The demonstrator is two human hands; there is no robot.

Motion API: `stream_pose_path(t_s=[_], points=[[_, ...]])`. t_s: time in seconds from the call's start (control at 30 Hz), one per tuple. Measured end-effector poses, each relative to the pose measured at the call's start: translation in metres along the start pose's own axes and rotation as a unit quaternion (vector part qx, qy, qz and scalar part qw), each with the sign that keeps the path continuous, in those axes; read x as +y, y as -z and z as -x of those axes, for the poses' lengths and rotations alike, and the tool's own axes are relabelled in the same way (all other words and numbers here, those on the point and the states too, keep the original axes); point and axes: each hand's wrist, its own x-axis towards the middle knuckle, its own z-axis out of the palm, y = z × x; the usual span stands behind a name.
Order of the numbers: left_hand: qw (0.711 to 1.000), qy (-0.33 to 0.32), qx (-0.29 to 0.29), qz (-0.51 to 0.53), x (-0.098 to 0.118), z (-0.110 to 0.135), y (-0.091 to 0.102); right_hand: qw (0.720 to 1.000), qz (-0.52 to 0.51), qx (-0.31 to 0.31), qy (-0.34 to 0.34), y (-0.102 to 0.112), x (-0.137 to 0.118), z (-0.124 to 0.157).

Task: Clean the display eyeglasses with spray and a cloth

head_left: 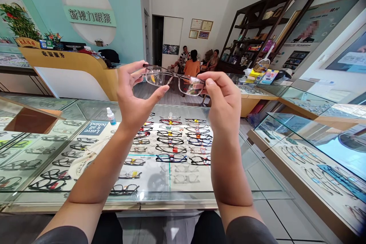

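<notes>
A pair of eyeglasses (191,85) with a dark upper rim and clear lenses is held up in front of me, above the glass display case (197,195). My left hand (132,91) grips the frame's left end with the fingers, its thumb stretched out below the left lens. At the other end, the thumb and forefinger of my right hand (224,97) pinch the corner near the hinge. The glasses tilt slightly down to the right. Beneath my arms, rows of eyeglass frames (170,158) lie inside the case.
A small spray bottle (111,116) stands on the case at left, near a blue sign (93,128). Another glass case (309,160) runs along the right. Behind are a wooden counter (111,80), dark shelves (257,23) and several seated people (192,65).
</notes>
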Motion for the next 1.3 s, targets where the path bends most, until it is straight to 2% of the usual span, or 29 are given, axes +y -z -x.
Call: stream_pose_path(t_s=[0.17, 0.33, 0.47, 0.67, 0.97, 1.13, 1.3], points=[[0.995, 0.064, -0.062, -0.048, 0.015, -0.004, 0.012, 0.998, 0.064, -0.004, -0.02, 0.002, -0.003, -0.002], [0.984, 0.092, -0.125, -0.083, 0.033, -0.006, 0.018, 0.992, 0.069, -0.083, -0.067, -0.004, -0.01, 0.0], [0.982, 0.095, -0.151, -0.061, 0.038, -0.005, 0.018, 0.989, 0.062, -0.108, -0.077, -0.006, -0.006, 0.0], [0.982, 0.093, -0.158, 0.037, 0.03, -0.005, 0.017, 0.979, -0.013, -0.156, -0.132, -0.006, 0.001, -0.005], [0.968, 0.088, -0.181, 0.148, 0.017, -0.009, 0.011, 0.94, -0.149, -0.229, -0.204, -0.003, 0.005, -0.01], [0.961, 0.098, -0.192, 0.172, 0.016, -0.01, 0.011, 0.928, -0.186, -0.233, -0.225, -0.004, 0.011, -0.01], [0.96, 0.101, -0.206, 0.162, 0.013, -0.009, 0.012, 0.936, -0.183, -0.213, -0.211, -0.008, 0.016, -0.01]])
